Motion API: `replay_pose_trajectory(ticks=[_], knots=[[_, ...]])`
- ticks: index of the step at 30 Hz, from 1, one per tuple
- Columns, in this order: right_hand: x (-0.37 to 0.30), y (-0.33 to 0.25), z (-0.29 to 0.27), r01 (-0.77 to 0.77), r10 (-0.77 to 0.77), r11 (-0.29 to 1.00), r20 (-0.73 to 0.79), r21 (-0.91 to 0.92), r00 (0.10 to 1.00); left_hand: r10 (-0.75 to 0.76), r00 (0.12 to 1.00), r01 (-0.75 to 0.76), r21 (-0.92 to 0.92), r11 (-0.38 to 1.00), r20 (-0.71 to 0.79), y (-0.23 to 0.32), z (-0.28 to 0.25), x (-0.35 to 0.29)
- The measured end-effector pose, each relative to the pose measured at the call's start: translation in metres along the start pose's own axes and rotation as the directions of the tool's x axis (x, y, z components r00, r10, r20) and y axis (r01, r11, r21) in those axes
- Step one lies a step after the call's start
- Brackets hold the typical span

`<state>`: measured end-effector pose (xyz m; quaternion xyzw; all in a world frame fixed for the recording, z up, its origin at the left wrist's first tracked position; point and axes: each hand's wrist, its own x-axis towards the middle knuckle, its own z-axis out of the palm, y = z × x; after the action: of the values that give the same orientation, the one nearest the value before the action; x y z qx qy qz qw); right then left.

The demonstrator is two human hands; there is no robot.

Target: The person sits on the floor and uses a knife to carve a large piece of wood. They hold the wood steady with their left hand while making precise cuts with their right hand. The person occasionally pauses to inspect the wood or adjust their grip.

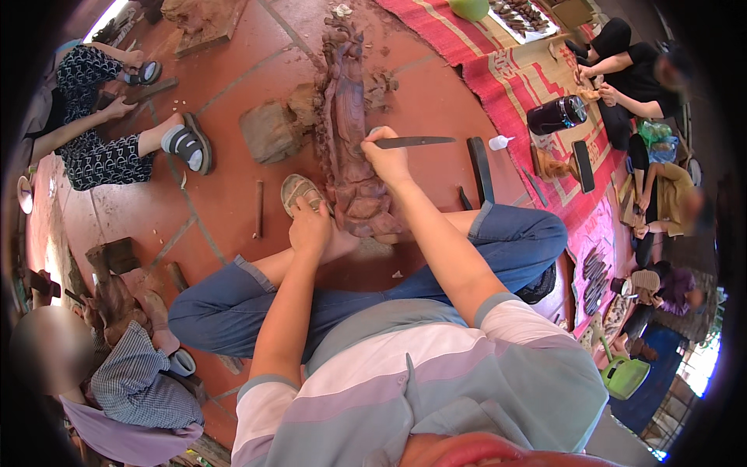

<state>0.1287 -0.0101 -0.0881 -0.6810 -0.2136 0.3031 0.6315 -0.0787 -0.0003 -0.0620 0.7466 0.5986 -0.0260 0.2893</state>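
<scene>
A tall carved wooden statue, reddish brown, lies stretched away from me on the tiled floor, its lower end between my bent legs. My right hand is closed around a flat, dark file, whose blade points to the right. The fingers of that hand are at the statue's right side, near its middle. My left hand lies over my foot, left of the statue's lower end, with its fingers spread on the tan sandal. Rough wood blocks stand against the statue's left side.
A long dark bar, a small white bottle and a black thermos are at right, by the red woven mat. A thin wooden stick lies at left. Several people sit around on both sides. A green dustpan is at lower right.
</scene>
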Motion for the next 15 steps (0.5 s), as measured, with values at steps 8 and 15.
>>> replay_pose_trajectory(ticks=[8,15], knots=[[-0.014,-0.04,0.01,0.161,-0.155,0.952,0.044,-0.26,0.987,0.019,0.999,-0.018,0.024,1.0,-0.038,-0.005,0.004,0.003],[0.0,-0.008,-0.002,-0.097,0.097,0.994,0.0,0.059,0.995,0.019,0.999,-0.018,0.027,0.999,-0.039,0.003,0.002,0.005]])
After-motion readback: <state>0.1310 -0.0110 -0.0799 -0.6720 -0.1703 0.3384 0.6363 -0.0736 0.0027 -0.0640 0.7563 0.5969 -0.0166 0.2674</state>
